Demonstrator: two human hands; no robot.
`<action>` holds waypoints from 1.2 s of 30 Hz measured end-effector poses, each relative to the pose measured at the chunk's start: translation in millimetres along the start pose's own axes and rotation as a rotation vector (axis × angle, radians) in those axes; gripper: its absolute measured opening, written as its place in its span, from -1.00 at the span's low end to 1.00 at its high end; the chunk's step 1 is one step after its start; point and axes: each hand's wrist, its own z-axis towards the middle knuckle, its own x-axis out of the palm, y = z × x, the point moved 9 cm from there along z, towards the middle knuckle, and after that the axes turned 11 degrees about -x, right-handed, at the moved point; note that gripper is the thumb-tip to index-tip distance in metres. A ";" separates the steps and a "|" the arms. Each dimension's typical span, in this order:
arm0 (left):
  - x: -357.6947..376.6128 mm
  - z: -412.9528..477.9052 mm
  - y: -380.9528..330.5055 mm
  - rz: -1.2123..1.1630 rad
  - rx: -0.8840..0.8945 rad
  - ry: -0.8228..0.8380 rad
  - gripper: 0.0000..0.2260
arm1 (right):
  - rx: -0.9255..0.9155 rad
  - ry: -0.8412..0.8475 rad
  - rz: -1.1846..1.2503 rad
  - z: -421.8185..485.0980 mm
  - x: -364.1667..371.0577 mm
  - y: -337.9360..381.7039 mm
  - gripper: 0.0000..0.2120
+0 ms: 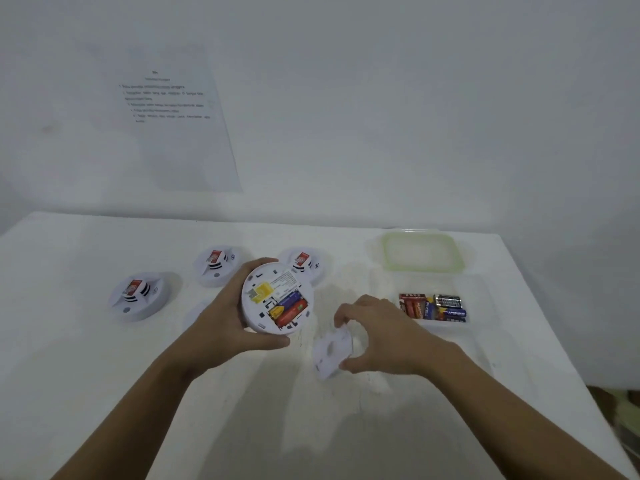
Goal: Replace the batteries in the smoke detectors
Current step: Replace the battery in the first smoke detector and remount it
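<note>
Item: smoke detector [277, 299], back up, compartment open, cradled in my left grip [221, 320] over the counter [104, 375]. Detached cover [332, 351], 5 o'clock of it, pinched in my right grip [377, 337]. Step: opening done. Next, I judge: park cover, extract old batteries [289, 308]; spares [433, 306] at 3 o'clock.

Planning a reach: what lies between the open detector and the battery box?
Head view: between detector and battery box, only the right hand, holding a white cover over bare table.

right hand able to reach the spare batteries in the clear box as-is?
Probably yes: the clear box is open, its lid behind it, nothing between. But the right hand holds the white cover, so gripping spare batteries needs it set down.
</note>
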 end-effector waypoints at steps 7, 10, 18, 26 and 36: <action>19.1 1.1 -13.4 -0.020 0.036 0.054 -0.16 | 0.020 -0.177 0.087 -8.5 -10.7 -7.3 -0.72; 29.2 3.2 -17.4 -0.037 0.054 0.059 -0.15 | 0.087 -0.495 0.398 -25.3 -36.8 -14.0 -0.94; 68.0 21.7 -41.1 -0.033 0.110 0.034 -0.12 | 0.130 -0.700 0.671 -51.9 -60.0 -18.0 -0.92; 122.5 33.4 -73.0 -0.017 0.134 0.023 -0.14 | 0.284 -0.837 0.810 -87.0 -65.8 -58.6 -0.95; 172.6 42.5 -86.7 -0.019 0.120 0.062 -0.17 | 0.276 -0.748 0.754 -117.1 -65.9 -88.2 -0.73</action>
